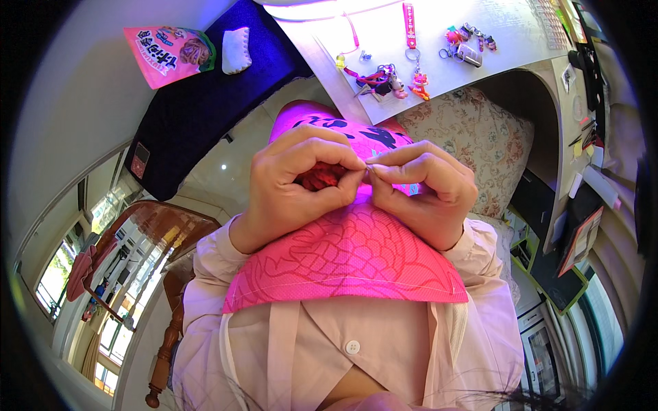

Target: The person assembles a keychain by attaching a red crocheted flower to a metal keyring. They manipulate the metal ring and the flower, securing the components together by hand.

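Observation:
My left hand [303, 177] and my right hand [429, 185] meet fingertip to fingertip above my lap. Thumb and forefinger are pinched together on each side, around something small and thin that the fingertips mostly hide. Through the curl of my left fingers shows a red, braided-looking item [321, 177]; whether the palm holds it or it lies behind, I cannot tell. Under both wrists spreads a pink apron [349, 257] with a red scale pattern. Beyond the hands, a red strap keychain [409, 25] with an orange-red charm [420, 86] lies on the white table [329, 56].
A bunch of keys and charms [383, 82] lies near the table's front corner, another keychain cluster [468, 49] farther right. On the dark cloth at left are a pink snack bag [172, 54], a white packet [236, 50] and a phone [140, 160]. A floral cushion [473, 144] sits at right.

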`<state>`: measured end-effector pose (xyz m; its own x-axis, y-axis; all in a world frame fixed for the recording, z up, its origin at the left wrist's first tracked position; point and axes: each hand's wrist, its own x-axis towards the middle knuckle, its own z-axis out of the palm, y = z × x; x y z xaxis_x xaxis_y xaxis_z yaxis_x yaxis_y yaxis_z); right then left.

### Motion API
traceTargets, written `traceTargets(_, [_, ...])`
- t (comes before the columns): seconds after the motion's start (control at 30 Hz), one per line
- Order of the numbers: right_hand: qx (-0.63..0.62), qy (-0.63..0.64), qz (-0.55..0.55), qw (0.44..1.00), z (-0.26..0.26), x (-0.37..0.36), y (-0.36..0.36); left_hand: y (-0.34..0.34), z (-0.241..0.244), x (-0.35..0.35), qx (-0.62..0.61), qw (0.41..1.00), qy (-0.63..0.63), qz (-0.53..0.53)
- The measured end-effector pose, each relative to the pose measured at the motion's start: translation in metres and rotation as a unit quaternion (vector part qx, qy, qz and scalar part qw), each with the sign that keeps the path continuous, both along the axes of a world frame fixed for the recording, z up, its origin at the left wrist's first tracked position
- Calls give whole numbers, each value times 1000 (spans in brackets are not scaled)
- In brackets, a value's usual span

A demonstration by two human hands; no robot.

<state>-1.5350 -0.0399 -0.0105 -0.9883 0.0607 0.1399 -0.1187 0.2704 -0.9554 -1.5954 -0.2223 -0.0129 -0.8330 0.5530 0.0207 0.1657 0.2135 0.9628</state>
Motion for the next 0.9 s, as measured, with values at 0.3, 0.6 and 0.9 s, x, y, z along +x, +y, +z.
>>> traceTargets(0.3, [-39,-37,16,998,-2,-2,3,2,-3,2,-3,1000,2,4])
traceTargets(0.6, [-67,-41,53,995,-2,1,1,3,-9,5,6,997,44,65])
traceTargets(0.9, [-232,-147,-5,962,-5,8,-9,0,-12,-2,-14,986,168,8])
